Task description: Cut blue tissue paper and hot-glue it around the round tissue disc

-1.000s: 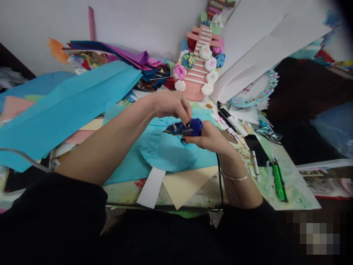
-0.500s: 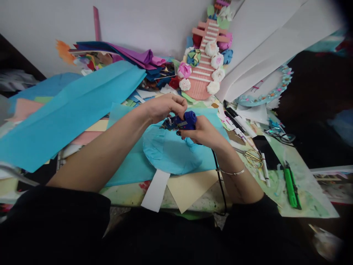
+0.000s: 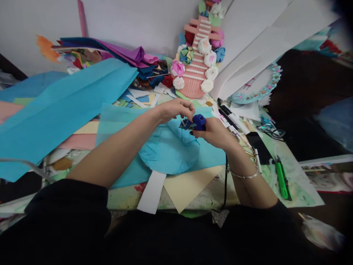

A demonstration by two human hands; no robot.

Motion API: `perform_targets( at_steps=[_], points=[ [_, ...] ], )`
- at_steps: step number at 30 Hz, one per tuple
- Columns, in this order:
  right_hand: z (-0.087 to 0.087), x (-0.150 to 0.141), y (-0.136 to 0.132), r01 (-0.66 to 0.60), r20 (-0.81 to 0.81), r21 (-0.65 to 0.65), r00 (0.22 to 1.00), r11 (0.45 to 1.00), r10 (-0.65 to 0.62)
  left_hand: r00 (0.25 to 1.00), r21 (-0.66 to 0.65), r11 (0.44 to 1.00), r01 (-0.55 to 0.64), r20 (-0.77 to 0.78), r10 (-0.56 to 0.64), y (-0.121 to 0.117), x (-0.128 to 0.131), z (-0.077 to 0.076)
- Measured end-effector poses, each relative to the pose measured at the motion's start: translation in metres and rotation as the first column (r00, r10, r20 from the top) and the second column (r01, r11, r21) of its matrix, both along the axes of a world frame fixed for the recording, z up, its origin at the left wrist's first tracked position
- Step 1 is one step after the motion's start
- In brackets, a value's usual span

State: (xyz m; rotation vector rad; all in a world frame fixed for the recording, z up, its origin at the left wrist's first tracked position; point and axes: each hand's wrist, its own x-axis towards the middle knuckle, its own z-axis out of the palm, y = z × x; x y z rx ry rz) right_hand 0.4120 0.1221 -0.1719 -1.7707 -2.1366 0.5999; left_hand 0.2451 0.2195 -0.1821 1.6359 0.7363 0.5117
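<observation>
My right hand (image 3: pixel 216 132) is wrapped round a dark blue hot glue gun (image 3: pixel 199 122), its nozzle pointing left. A black cord (image 3: pixel 226 184) hangs down below that hand. Close above the gun is my left hand (image 3: pixel 179 109), fingers curled and pinched, the tips right beside the gun's body; what they hold, if anything, I cannot make out. Beneath both hands lies a rounded shape wrapped in light blue paper (image 3: pixel 173 154), with a white paper strip (image 3: pixel 151 192) sticking out at its near edge. It rests on a larger blue sheet (image 3: pixel 121 123).
A pink paper guitar (image 3: pixel 197 70) with paper flowers stands against the wall. At the right lie scissors (image 3: pixel 249 151), a black phone (image 3: pixel 259 147), markers (image 3: pixel 228 118), glasses (image 3: pixel 271 130) and a green utility knife (image 3: pixel 282 180). A long blue paper (image 3: pixel 68 106) slants across the left.
Both hands and the glue gun have shifted slightly right over the blue shape. The view has turned a little, so the surroundings sit further left. The right hand keeps its grip.
</observation>
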Motion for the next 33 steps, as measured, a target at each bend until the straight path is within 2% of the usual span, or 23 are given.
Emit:
perform_targets(
  at_steps=[4,11,15,19,24,33],
  points=[
    [0.004,0.01,-0.016,0.004,0.134,0.011,0.991,1.0,-0.005,0.996,0.014,0.997,0.075,0.043,-0.075,-0.008,0.012,-0.003],
    [0.017,0.019,-0.049,0.004,0.231,-0.012,0.973,1.0,-0.002,0.976,-0.043,0.977,0.21,0.069,-0.206,-0.029,0.028,-0.001],
    [0.022,0.02,-0.067,-0.013,0.238,-0.078,0.971,0.997,0.032,0.965,-0.074,0.964,0.257,0.07,-0.252,-0.045,0.029,-0.001],
    [0.025,0.019,-0.083,-0.045,0.22,-0.169,0.972,0.985,0.082,0.957,-0.122,0.949,0.29,0.056,-0.285,-0.065,0.024,-0.002],
    [0.029,0.012,-0.098,-0.105,0.205,-0.223,0.967,0.969,0.152,0.96,-0.137,0.95,0.28,0.034,-0.278,-0.085,0.013,0.0],
    [0.03,-0.012,-0.103,-0.158,0.205,-0.262,0.955,0.952,0.214,0.97,-0.153,0.961,0.231,-0.04,-0.24,-0.1,-0.015,0.002]
  ],
)
